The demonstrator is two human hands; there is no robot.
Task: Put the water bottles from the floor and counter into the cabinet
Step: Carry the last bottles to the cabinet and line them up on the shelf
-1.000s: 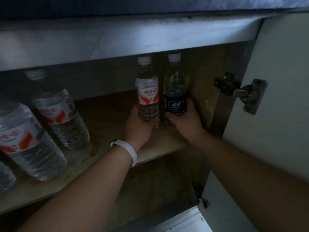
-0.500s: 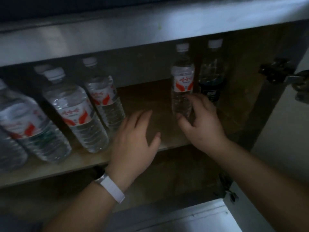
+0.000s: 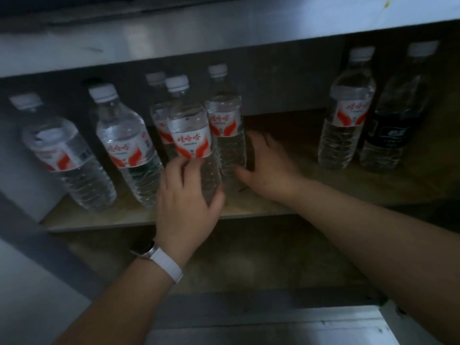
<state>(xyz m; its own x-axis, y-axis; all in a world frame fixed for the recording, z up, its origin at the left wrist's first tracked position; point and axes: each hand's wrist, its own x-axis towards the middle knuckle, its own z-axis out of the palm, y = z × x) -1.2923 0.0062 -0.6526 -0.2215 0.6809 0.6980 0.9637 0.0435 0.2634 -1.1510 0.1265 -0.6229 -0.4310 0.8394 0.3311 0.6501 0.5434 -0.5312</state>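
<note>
I see L hand (image 3: 185,195) wrapped round front Wahaha bottle (image 3: 190,135) on cabinet shelf (image 3: 273,155). R hand (image 3: 270,165) fingers spread, touching next bottle (image 3: 227,130).

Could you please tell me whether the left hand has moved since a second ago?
Yes. The left hand has left the two right-end bottles and gone leftward along the shelf to grip another bottle.

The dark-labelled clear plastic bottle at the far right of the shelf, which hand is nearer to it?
Right. The right hand lies on the shelf left of the dark-labelled bottle; the left hand is farther left, gripping a red-labelled bottle.
</note>
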